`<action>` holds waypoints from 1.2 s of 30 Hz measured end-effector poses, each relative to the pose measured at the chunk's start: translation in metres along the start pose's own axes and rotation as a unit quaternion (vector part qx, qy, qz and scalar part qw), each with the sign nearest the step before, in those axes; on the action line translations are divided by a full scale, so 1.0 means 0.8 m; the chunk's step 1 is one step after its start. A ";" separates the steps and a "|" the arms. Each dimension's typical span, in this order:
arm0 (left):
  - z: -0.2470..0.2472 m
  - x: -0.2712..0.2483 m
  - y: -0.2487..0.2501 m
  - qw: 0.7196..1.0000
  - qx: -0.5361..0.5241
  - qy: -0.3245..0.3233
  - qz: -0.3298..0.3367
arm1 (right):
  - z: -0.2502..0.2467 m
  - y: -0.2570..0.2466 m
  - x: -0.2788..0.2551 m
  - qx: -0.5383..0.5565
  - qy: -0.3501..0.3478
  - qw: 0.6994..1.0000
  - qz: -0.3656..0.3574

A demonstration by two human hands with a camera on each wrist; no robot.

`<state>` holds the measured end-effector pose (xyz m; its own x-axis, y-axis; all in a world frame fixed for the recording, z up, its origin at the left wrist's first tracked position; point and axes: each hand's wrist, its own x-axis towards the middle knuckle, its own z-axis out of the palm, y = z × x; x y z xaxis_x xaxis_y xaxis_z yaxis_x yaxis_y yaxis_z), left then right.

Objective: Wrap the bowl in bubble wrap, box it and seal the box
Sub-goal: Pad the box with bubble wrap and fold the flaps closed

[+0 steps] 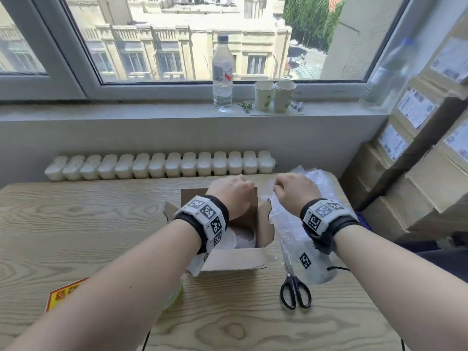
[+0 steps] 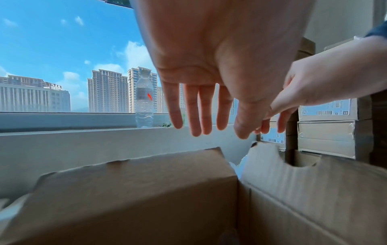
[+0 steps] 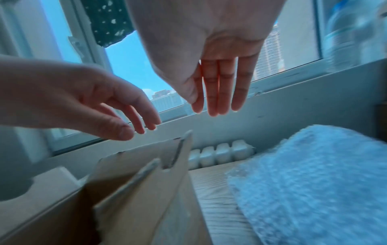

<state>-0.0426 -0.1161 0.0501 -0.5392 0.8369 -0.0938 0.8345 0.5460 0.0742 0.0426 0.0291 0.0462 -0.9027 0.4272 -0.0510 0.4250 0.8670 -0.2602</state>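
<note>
An open cardboard box (image 1: 233, 259) stands mid-table with its flaps up. Inside lies the white bowl in bubble wrap (image 1: 241, 240), partly hidden by my left wrist. My left hand (image 1: 233, 191) hovers over the box's far flap (image 2: 136, 190), and in the left wrist view its fingers (image 2: 195, 112) are straight and hold nothing. My right hand (image 1: 291, 190) hangs just right of the box, above loose bubble wrap (image 1: 286, 224). Its fingers (image 3: 217, 92) are straight and empty too. The two hands are close together, a small gap apart.
Black scissors (image 1: 295, 292) lie right of the box by the bubble wrap. A tape roll (image 1: 174, 295) and a red sticker (image 1: 63, 292) sit under my left forearm. On the sill stand a water bottle (image 1: 222, 72) and two paper cups (image 1: 274, 96). Stacked cartons (image 1: 417, 160) line the right.
</note>
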 end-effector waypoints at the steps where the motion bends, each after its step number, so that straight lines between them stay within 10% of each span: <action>1: -0.001 0.005 0.010 1.000 -0.006 0.008 0.002 | -0.004 0.013 -0.004 0.002 0.003 1.000 0.022; 24: 0.050 0.143 0.142 0.997 -0.016 -0.068 -0.015 | 0.045 0.213 0.013 0.149 -0.078 0.937 0.306; 36: 0.053 0.145 0.130 0.995 -0.076 -0.035 -0.055 | 0.036 0.219 0.019 0.175 -0.015 0.938 0.299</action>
<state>-0.0140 0.0363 0.0049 -0.6119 0.7704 -0.1789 0.7414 0.6376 0.2094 0.1019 0.1803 -0.0278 -0.5130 0.7987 -0.3145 0.8131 0.3346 -0.4763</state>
